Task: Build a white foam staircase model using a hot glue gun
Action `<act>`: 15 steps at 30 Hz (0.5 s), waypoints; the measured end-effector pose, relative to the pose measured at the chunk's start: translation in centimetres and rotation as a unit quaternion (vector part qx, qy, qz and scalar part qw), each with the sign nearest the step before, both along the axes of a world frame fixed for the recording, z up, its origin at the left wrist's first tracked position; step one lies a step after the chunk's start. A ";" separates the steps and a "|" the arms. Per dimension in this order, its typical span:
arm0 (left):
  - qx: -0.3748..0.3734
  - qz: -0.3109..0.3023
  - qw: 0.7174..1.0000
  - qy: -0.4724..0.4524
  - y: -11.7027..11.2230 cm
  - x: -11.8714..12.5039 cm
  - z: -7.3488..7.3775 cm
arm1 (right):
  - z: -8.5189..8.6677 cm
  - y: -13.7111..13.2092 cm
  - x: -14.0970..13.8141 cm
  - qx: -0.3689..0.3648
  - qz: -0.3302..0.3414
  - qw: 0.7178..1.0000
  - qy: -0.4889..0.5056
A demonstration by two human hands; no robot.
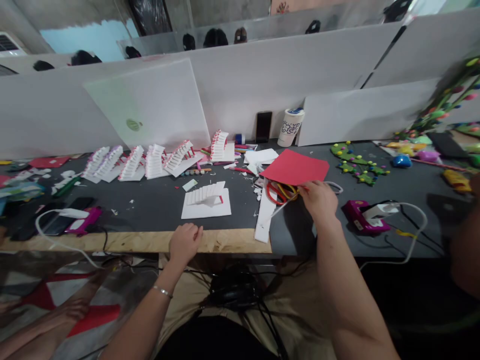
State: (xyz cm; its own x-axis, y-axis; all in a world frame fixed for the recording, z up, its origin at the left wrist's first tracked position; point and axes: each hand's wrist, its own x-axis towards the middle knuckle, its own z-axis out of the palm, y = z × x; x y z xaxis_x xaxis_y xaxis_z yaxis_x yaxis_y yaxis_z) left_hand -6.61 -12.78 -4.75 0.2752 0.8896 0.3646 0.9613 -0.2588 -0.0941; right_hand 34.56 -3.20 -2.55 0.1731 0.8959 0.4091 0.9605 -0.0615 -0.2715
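my hands are apart: right hand [318,201] pinches the red card [294,167] clear of the scissors [279,193], left hand [185,243] braced on the tabletop [150,207].

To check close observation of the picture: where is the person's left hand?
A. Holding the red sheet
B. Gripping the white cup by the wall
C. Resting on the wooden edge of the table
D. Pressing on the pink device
C. The left hand lies on the wooden edge of the table, just in front of the white folded paper model and apart from it.
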 end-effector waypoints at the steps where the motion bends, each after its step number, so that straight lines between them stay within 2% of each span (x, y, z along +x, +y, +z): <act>1: -0.001 0.001 1.000 0.000 0.0 0.0 0.0 | 0.1 0.5 0.6 0.019 -0.040 0.999 0.012; 4: -0.004 0.002 1.000 0.003 0.1 0.0 0.0 | 0.0 1.8 1.4 0.053 -0.127 0.989 0.060; 7: -0.010 -0.003 1.000 0.002 0.2 0.0 0.1 | -0.6 2.7 0.4 0.014 -0.083 0.993 0.081; 10: -0.035 -0.003 0.999 -0.014 0.2 0.0 0.2 | -0.9 2.5 -0.4 -0.042 -0.029 0.997 0.051; 15: -0.062 0.022 0.994 -0.086 0.5 -0.3 1.2 | -1.2 -0.1 1.7 -0.126 -0.056 0.990 -0.001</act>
State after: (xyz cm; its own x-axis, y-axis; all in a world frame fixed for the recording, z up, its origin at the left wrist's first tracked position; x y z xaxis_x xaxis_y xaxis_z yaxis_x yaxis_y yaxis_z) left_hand -6.93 -12.33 -3.53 0.1775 0.9403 0.2902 0.9714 -0.2147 0.1016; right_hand 36.25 -3.33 -3.75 0.2762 0.9451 0.1746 0.9442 -0.2329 -0.2330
